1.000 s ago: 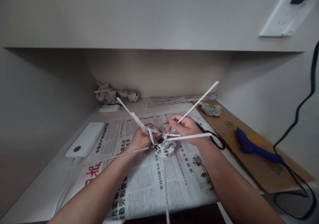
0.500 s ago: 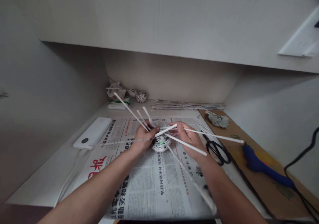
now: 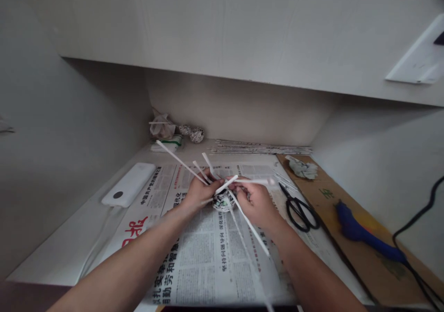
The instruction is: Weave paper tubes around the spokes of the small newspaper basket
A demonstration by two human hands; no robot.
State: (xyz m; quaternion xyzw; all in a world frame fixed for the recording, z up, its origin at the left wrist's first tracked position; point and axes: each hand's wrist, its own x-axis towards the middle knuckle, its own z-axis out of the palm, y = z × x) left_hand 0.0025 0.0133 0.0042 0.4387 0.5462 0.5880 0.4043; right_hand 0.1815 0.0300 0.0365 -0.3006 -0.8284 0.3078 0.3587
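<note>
A small round piece woven from paper strips (image 3: pixel 224 204) is between my hands, just above the newspaper (image 3: pixel 201 252). White rolled paper sticks fan out from it; one paper stick (image 3: pixel 249 226) slants toward me at the right. My left hand (image 3: pixel 201 190) is closed on the weaving's left side, thumb pressed near its top, with several sticks rising behind the fingers. At the right side my right hand (image 3: pixel 255 201) is closed, fingertips pinching the woven rim and the base of a stick. The fingers partly hide the weaving.
Black scissors (image 3: pixel 301 212) lie right of my right hand. A blue glue gun (image 3: pixel 367 238) rests on cardboard (image 3: pixel 335 201) beside crumpled paper (image 3: pixel 301 167). A white power bank (image 3: pixel 129 184) lies left. Behind are a paper-stick bundle (image 3: pixel 260 147) and a woven gourd shape (image 3: pixel 192 133).
My right hand has curled its fingers in closer to the weaving. The stick on the right has swung down toward me, and the long front one has shifted and blurs.
</note>
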